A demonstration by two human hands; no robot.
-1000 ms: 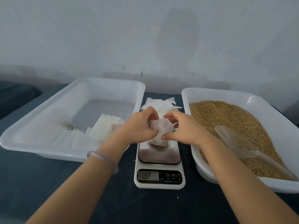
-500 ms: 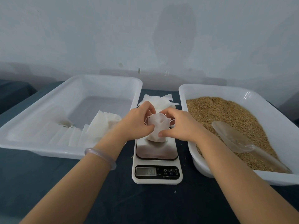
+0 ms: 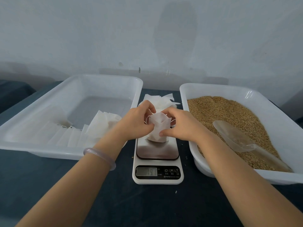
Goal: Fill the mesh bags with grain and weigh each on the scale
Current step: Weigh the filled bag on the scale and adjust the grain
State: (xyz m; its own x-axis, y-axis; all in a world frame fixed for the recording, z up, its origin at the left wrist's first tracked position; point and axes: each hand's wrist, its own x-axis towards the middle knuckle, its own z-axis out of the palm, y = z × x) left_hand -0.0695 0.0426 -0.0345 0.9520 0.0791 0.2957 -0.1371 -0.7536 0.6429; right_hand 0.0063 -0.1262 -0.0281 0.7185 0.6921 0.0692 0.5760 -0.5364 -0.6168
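White mesh bag (image 3: 158,128), filled and standing on the far half of the steel platform of the scale (image 3: 157,151), which sits on the dark table (image 3: 49,185) between two white trays. The left hand (image 3: 136,122) and right hand (image 3: 182,123) are both clamped on the bag. Fingers pinch its upper edge from either side, and the right thumb presses the near face lower down.

Change over the last second: the grip and the bag's place on the platform are the same, but the figures on the display (image 3: 147,171) are not. The digits are too faint to read with certainty. The likely meaning is that the hands are adding to or lifting some of the load, so the reading is not yet a true weight. It would settle only once both hands let go. The step in hand appears to be closing or adjusting the mouth, with weighing still to be completed.

Orientation: the bag is upright, base down on the platform and mouth pointing up, tipped slightly toward the viewer. Its long axis runs roughly vertical. Thin cords show at both sides of the mouth.

Surroundings: the right tray (image 3: 262,102) holds grain (image 3: 221,112) with a clear scoop (image 3: 232,135) lying on it. The left tray (image 3: 106,77) holds flat bags (image 3: 101,126). Loose empty bags (image 3: 162,100) lie just behind the scale.
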